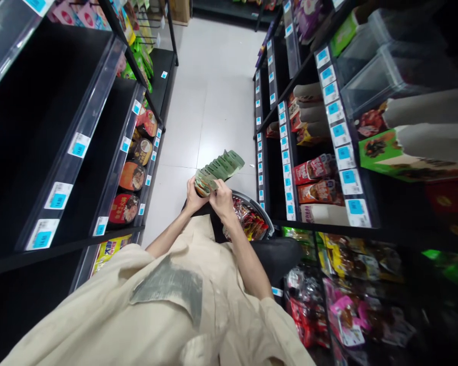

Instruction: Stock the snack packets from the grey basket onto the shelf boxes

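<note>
A row of green snack packets (pixel 220 166), stacked face to back, is held between my two hands above the floor. My left hand (pixel 193 195) is closed around the near left end of the row. At its near right side, my right hand (pixel 222 199) grips the packets with bent fingers. The front packet carries a food picture; its print is too small to read. Below and right of my right hand stands a dark basket (pixel 269 219) holding several shiny red and yellow packets (pixel 252 222).
Black shelves line both sides of a narrow aisle with a pale tiled floor (pixel 213 91). Instant-food bowls (pixel 133 176) stand on the left shelf. Snack boxes (pixel 385 152) and red packets (pixel 313 170) fill parts of the right shelf, with bagged snacks (pixel 351 259) lower down.
</note>
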The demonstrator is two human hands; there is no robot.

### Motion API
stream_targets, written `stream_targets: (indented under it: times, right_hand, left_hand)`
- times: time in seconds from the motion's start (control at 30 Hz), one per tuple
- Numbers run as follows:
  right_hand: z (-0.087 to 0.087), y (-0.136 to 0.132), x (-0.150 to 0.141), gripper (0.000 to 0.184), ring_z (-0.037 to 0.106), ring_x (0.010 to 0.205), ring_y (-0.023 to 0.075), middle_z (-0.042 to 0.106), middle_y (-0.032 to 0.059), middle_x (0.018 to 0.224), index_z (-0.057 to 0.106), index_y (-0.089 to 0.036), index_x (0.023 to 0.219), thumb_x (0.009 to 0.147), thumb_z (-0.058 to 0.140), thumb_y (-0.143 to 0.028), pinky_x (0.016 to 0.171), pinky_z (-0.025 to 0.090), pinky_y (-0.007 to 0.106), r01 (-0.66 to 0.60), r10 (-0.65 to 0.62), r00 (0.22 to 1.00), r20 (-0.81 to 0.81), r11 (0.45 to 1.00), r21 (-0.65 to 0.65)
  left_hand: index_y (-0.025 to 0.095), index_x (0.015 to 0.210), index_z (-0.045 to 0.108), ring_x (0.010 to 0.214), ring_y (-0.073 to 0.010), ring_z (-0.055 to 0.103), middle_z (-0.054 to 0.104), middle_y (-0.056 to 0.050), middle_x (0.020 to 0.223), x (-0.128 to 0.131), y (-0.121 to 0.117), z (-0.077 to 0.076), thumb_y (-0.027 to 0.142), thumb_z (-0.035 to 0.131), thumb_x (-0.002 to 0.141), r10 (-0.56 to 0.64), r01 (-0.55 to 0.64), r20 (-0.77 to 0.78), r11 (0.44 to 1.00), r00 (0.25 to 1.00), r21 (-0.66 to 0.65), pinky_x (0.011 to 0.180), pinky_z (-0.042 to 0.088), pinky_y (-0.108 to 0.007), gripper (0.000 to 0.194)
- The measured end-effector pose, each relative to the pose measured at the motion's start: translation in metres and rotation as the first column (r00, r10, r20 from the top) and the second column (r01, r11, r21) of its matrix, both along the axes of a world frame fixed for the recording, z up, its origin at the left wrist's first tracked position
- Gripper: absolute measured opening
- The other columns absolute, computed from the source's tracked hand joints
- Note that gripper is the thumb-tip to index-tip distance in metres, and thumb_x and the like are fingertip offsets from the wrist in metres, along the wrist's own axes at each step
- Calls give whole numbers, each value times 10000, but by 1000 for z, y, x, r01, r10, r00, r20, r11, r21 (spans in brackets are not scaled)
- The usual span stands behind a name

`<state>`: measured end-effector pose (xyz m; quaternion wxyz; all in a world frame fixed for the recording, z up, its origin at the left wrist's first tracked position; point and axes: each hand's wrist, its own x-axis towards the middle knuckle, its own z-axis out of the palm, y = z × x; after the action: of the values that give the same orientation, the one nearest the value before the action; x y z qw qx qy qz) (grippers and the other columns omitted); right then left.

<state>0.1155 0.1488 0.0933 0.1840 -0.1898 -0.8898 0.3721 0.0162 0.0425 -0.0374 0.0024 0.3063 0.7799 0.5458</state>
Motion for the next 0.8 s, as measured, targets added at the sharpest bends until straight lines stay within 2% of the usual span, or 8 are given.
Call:
stream_targets:
  times: [0.2, 0.37, 0.5, 0.6, 0.7, 0.77, 0.8]
  right_hand:
    - [8, 8, 1, 307, 661, 928, 260, 681, 120, 1000, 701, -170, 1055, 892, 470, -52, 852, 511, 331, -20, 14, 995, 102, 998, 64]
    - [4, 9, -7, 217, 669, 832, 247, 715, 99, 890, 712, -191, 914, 861, 530, -85, 781, 510, 318, 65, -67, 994, 82, 997, 31]
    - [8, 10, -10, 163, 704, 816, 269, 760, 101, 846, 724, -214, 832, 833, 601, -108, 773, 513, 335, 72, -73, 981, 177, 997, 12]
    - [19, 13, -11, 131, 727, 888, 286, 792, 90, 915, 758, -236, 941, 835, 690, -198, 825, 532, 356, 54, -44, 984, 173, 997, -51]
    - [32, 19, -14, 310, 725, 1023, 279, 795, 87, 1127, 744, -237, 1146, 842, 741, -298, 935, 543, 375, 74, -78, 997, -16, 986, -150]
    - [41, 23, -18, 294, 728, 1036, 264, 794, 83, 1146, 743, -222, 1152, 863, 708, -257, 952, 541, 363, 78, -88, 994, -59, 985, -152]
    - [45, 25, -20, 255, 734, 1016, 260, 801, 79, 1102, 751, -214, 1117, 872, 680, -217, 934, 540, 351, 70, -72, 997, -15, 990, -118]
  left_hand:
    - [202, 1419, 452, 1309, -334, 543, 538, -156, 1366, 0, -1, -1, 251, 898, 625, -60, 60, -35, 998, 998, -18, 1119, 479, -497, 912]
    - [205, 1440, 441, 1328, -331, 527, 530, -149, 1374, 0, -2, 1, 289, 903, 621, -52, 52, -18, 999, 999, 11, 1142, 454, -493, 945]
    - [213, 1448, 429, 1319, -328, 535, 531, -144, 1371, 0, -2, 2, 286, 899, 616, -37, 37, -1, 999, 999, 5, 1141, 456, -489, 959]
    - [208, 1466, 414, 1320, -331, 534, 528, -149, 1374, 0, -1, 2, 292, 899, 619, -38, 38, -5, 999, 999, 12, 1142, 458, -491, 980]
    - [199, 1477, 411, 1320, -330, 533, 526, -152, 1373, 1, 0, 2, 327, 906, 631, -46, 47, -20, 998, 999, 38, 1142, 463, -488, 988]
    - [200, 1479, 412, 1319, -325, 536, 525, -150, 1375, 1, 1, 3, 343, 905, 643, -45, 45, -19, 998, 999, 36, 1141, 468, -481, 981]
    - [204, 1481, 411, 1319, -322, 539, 527, -146, 1376, 1, 1, 3, 342, 904, 646, -43, 44, -16, 999, 999, 29, 1140, 471, -477, 979]
